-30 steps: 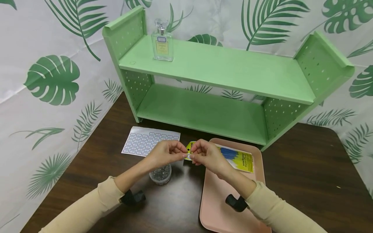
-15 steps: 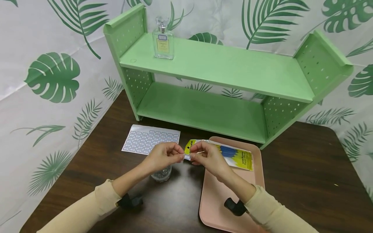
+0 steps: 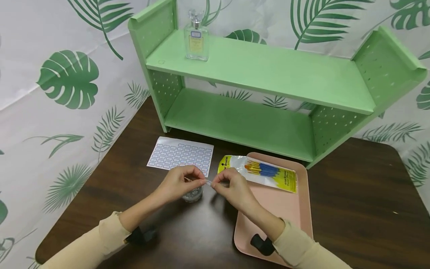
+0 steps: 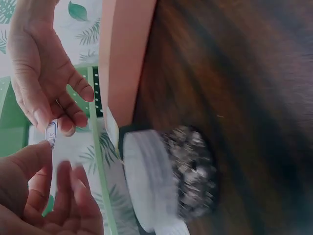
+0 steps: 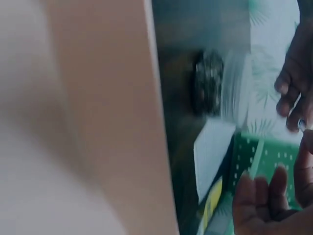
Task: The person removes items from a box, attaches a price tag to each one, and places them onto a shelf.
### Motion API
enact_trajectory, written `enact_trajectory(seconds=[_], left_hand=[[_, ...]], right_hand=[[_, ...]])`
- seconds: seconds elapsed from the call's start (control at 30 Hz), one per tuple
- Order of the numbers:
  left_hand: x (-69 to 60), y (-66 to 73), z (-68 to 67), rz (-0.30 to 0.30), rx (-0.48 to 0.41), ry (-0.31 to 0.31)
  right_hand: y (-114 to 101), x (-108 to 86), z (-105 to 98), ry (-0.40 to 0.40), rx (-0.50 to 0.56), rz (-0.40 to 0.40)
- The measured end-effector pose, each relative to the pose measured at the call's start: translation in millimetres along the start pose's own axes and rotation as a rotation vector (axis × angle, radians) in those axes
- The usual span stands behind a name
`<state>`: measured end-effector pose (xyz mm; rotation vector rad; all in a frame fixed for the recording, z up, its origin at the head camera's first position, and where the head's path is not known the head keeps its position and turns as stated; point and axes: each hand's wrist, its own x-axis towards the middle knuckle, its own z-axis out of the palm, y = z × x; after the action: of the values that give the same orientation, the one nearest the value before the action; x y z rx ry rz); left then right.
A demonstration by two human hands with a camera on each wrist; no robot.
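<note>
A small white label [image 3: 208, 182] with a blue border is stretched between both hands. The left hand [image 3: 179, 183] pinches one end between thumb and forefinger, and the right hand [image 3: 235, 189] pinches the other. In the left wrist view the label [image 4: 51, 135] shows dark marks that are too small to read. Beneath the hands stands a round clear tub [image 3: 194, 195], partly hidden by the left hand; the left wrist view shows its pale lid and shiny dark bits [image 4: 193, 171] inside. Behind the left hand lies a sheet of blue-bordered labels [image 3: 181, 154], with a gap in its top row.
A pack of paintbrushes [image 3: 268, 170] lies across the pink tray [image 3: 268, 239] at the right. Behind stands a green two-tier shelf [image 3: 255, 108], with a labelled glass perfume bottle [image 3: 196, 43] on its upper left. Leaf-patterned cloth hangs around the dark wooden table [image 3: 356, 209].
Both hands, still pinching the label, have moved slightly left relative to the tray, uncovering more of the brush pack. The label has turned to a slant. The head view has shifted a little.
</note>
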<state>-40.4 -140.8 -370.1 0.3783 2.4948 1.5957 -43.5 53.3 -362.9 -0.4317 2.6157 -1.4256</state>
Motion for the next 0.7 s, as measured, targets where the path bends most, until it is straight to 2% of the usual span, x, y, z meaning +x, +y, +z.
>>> enact_trajectory(seconds=[0.2,0.33,0.43,0.7], left_hand=[[-21.0,-16.6,-8.3,0.028,0.157,0.1],[-32.2,-28.4,-10.8,0.044,0.207,0.124],[-39.5,-36.0,-10.7,0.036,0.209,0.126],[-49.8,-49.4,-4.6,0.004,0.114,0.117]], right_hand=[[-3,-4.7,27,0.017,-0.095,-0.077],[-2,-5.7,40,0.013,-0.139,-0.125],[-1,-6.9,47,0.009,-0.181,-0.141],[-4,-11.4,56,-0.007,-0.256,-0.137]])
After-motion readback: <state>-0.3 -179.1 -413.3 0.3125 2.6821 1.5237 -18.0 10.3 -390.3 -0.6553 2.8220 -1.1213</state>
